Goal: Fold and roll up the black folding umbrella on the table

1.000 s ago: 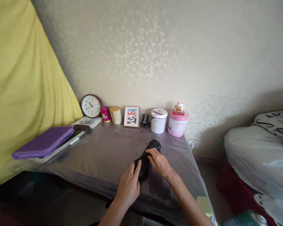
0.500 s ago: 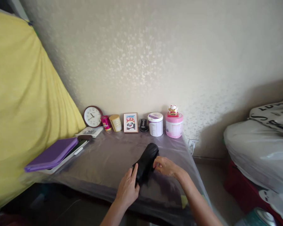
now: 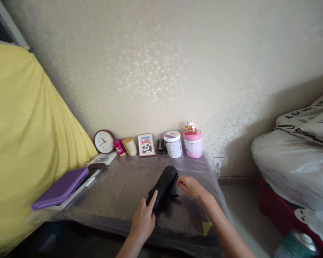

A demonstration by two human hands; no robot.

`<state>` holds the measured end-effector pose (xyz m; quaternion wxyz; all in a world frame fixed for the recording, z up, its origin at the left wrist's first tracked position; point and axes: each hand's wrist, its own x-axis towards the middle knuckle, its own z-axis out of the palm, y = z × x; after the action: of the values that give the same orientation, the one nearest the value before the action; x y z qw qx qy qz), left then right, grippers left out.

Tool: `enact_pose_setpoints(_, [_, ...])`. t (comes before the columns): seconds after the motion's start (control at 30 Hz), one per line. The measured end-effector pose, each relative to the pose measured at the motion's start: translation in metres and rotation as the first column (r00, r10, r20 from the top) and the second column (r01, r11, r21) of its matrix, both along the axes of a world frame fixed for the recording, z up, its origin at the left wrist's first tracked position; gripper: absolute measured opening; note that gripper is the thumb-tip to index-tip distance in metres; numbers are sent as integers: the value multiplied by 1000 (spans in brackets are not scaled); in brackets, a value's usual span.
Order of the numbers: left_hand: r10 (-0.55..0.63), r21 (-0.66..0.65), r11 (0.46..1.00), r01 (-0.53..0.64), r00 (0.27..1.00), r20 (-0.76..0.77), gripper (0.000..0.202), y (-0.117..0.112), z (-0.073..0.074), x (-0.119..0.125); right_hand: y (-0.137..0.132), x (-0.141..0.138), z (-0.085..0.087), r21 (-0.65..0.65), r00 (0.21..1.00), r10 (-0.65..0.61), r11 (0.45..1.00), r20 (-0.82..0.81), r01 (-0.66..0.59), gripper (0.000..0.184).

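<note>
A folded black umbrella (image 3: 163, 186) lies on a table (image 3: 118, 190) covered with a shiny grey plastic sheet. My left hand (image 3: 144, 219) grips its near end, thumb up along the side. My right hand (image 3: 190, 187) sits just right of the umbrella's middle, fingers curled and pinching at a black strap or flap there; what exactly it pinches is hard to make out.
Along the wall stand a round clock (image 3: 104, 141), a red can (image 3: 119, 147), a yellow tin (image 3: 130, 146), a panda picture frame (image 3: 146, 144), a white tub (image 3: 173, 143) and a pink tub (image 3: 193, 143). A purple folder (image 3: 61, 182) lies left. Yellow fabric (image 3: 21, 150) hangs left; bagged bedding (image 3: 293, 165) sits right.
My right hand slid off the top of the umbrella to its right side. The camera has pulled back and tilted up; my left hand keeps its grip.
</note>
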<state>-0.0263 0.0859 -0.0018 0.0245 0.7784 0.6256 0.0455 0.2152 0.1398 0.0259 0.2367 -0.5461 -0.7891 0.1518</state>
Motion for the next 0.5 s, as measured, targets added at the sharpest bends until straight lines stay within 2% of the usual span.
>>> enact_pose_setpoints(0.1, [9, -96, 995, 14, 972, 234, 70, 7, 6, -6, 0, 2, 0, 14, 1000, -6, 1000, -21, 6, 24])
enact_pose_setpoints(0.17, [84, -255, 966, 42, 883, 462, 69, 14, 10, -12, -1, 4, -1, 4, 1000, -17, 1000, -21, 17, 23])
enact_pose_setpoints(0.2, [157, -353, 934, 54, 825, 543, 68, 17, 11, -15, -1, 5, -1, -4, 1000, -23, 1000, -17, 23, 23])
enact_pose_setpoints(0.23, [236, -435, 899, 54, 777, 584, 67, 19, 11, -18, -1, 6, -1, -11, 999, -30, 999, -11, 30, 23])
enact_pose_setpoints(0.3, [338, -520, 854, 19, 739, 582, 67, 22, 11, -25, -1, 8, -3, -21, 999, -39, 999, -1, 39, 24])
enact_pose_setpoints(0.33, [354, -520, 854, -9, 743, 568, 68, 22, 11, -27, 0, 9, -3, -24, 999, -40, 999, 2, 40, 23])
enact_pose_setpoints(0.4, [310, -433, 899, -67, 797, 519, 74, 19, 10, -30, 1, 10, -4, -19, 999, -41, 999, -1, 41, 22])
enact_pose_setpoints(0.5, [161, -184, 977, -112, 948, 274, 81, 12, 7, -29, 2, 9, -5, -7, 999, -41, 999, -9, 41, 22])
